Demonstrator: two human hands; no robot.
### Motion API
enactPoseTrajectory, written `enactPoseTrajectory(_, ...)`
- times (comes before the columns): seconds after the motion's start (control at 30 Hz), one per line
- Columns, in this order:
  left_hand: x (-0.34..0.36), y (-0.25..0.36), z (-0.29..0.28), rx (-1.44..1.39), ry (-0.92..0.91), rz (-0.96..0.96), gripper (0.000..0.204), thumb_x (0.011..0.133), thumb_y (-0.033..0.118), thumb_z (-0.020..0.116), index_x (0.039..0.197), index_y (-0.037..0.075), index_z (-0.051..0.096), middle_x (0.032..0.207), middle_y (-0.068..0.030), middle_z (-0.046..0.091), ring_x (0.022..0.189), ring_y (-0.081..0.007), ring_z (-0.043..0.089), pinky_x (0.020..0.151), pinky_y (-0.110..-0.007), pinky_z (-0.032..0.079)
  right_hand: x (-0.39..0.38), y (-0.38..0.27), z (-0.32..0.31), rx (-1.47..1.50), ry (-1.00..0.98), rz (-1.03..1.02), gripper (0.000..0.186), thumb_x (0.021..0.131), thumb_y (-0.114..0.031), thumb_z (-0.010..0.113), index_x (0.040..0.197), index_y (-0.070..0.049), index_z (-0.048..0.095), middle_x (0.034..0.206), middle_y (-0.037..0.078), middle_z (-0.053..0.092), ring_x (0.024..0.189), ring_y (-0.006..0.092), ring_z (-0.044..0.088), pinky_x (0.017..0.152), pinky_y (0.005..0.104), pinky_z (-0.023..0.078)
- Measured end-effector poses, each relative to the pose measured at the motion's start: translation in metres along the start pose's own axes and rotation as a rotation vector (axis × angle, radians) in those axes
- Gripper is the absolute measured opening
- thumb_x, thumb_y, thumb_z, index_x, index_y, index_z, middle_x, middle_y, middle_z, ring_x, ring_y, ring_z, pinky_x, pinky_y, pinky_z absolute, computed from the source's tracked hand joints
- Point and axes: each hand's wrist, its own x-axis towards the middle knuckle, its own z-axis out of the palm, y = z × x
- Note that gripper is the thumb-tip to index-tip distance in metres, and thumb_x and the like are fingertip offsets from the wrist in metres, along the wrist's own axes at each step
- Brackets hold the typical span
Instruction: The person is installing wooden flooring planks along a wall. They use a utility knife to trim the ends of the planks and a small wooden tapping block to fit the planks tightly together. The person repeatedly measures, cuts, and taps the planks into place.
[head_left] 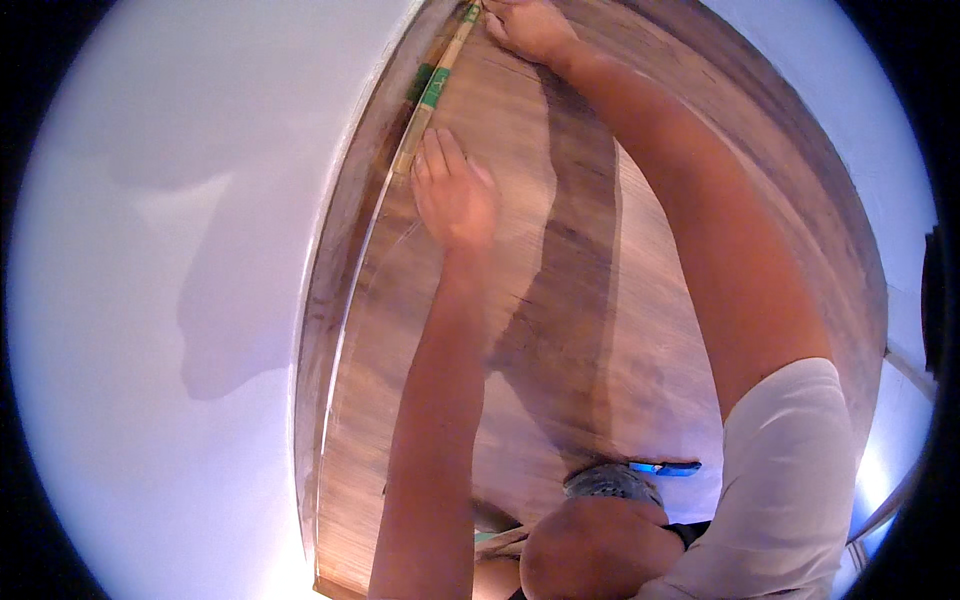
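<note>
Along wood (520, 160), green-banded tan strip (435, 88)

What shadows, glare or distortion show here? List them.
In the head view, a dark shadow crosses the wooden panel and a fainter one the white surface at left; same view, glare brightens the lower right and the panel's edges bow.

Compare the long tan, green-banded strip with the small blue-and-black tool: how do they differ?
The tan, green-banded strip is far longer than the small blue-and-black tool. In the picture, the strip slants steeply; the tool lies nearly level. The left hand is at the strip; no hand is at the tool. Both lie on the brown wood-grain surface.
</note>
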Motion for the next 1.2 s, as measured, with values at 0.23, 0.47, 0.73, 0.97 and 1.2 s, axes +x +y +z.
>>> enactPoseTrajectory(0.23, -0.006, 0.008, -0.002, 0.065, 0.156, -0.075, 0.063, 0.084, 0.014, 0.075, 0.143, 0.001, 0.056, 0.149, -0.0225, 0.050, 0.133, -0.0459, 0.049, 0.113, -0.057, 0.040, -0.009, 0.007, 0.000, -0.117, 0.009, -0.032, 0.038, 0.099, -0.034, 0.055, 0.115, -0.006, 0.075, 0.123, 0.014, 0.074, 0.115, 0.0355, 0.067, 0.101, 0.0470, 0.055)
enactPoseTrajectory(0.47, 0.000, -0.001, -0.003, 0.039, 0.127, 0.006, 0.059, 0.084, 0.010, 0.072, 0.139, -0.006, 0.056, 0.148, -0.0239, 0.050, 0.134, -0.0450, 0.048, 0.113, -0.058, 0.039, -0.014, -0.005, -0.010, -0.002, 0.012, -0.031, 0.032, 0.098, -0.029, 0.059, 0.109, -0.006, 0.078, 0.115, 0.012, 0.076, 0.110, 0.0325, 0.069, 0.098, 0.0421, 0.057)
enactPoseTrajectory(0.73, -0.002, 0.003, -0.003, 0.158, 0.039, -0.023, 0.056, 0.091, 0.015, 0.063, 0.140, -0.010, 0.056, 0.149, -0.0258, 0.049, 0.134, -0.0448, 0.050, 0.114, -0.057, 0.041, -0.015, 0.002, -0.004, -0.081, -0.079, -0.217, 0.038, 0.102, -0.026, 0.059, 0.127, 0.001, 0.069, 0.130, 0.014, 0.071, 0.124, 0.0317, 0.065, 0.104, 0.0399, 0.056)
enactPoseTrajectory(0.97, 0.004, 0.001, -0.010, 0.128, 0.010, 0.003, 0.055, 0.091, 0.013, 0.061, 0.141, -0.010, 0.055, 0.148, -0.0263, 0.048, 0.134, -0.0467, 0.048, 0.115, -0.057, 0.040, -0.013, -0.004, -0.004, -0.035, -0.104, -0.202, 0.041, 0.104, -0.027, 0.056, 0.130, 0.004, 0.066, 0.137, 0.017, 0.066, 0.132, 0.0362, 0.059, 0.116, 0.0421, 0.046)
enactPoseTrajectory(1.2, 0.006, 0.010, -0.019, 0.076, 0.020, -0.018, 0.053, 0.092, 0.010, 0.060, 0.141, -0.008, 0.053, 0.147, -0.0247, 0.049, 0.135, -0.0463, 0.047, 0.115, -0.056, 0.038, -0.022, -0.002, 0.002, -0.039, -0.088, -0.132, 0.041, 0.105, -0.028, 0.054, 0.127, 0.003, 0.069, 0.141, 0.013, 0.065, 0.136, 0.0366, 0.056, 0.117, 0.0419, 0.045)
